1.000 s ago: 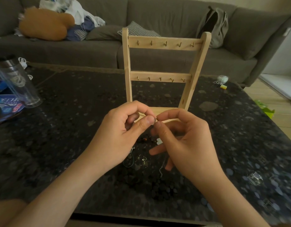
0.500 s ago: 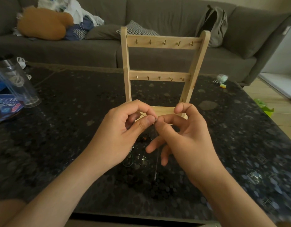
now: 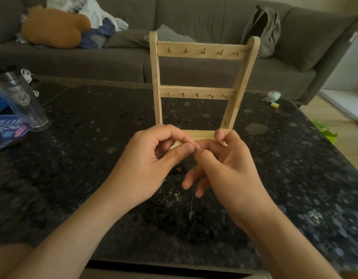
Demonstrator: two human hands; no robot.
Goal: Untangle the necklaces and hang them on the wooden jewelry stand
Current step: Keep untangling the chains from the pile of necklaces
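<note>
Both hands meet at centre: our left hand (image 3: 148, 164) pinches the thin chain (image 3: 192, 200) between thumb and forefinger, and our right hand (image 3: 228, 172) pinches it alongside, tip to tip. The chain dangles toward six o'clock above the tangle (image 3: 166, 195) on the table (image 3: 93, 137). The stand (image 3: 196, 51) rises at twelve o'clock.

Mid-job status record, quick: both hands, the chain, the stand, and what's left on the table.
left hand: pinches thin silver chain necklace between thumb and forefinger
right hand: pinches the same chain, close beside the left hand's pinch
chain: hangs down from the pinch, its end low near the dark speckled stone table; contact unclear
wooden jewelry stand: upright behind the hands, all visible hooks bare
tangled pile of necklaces: on the table under the hands
</note>
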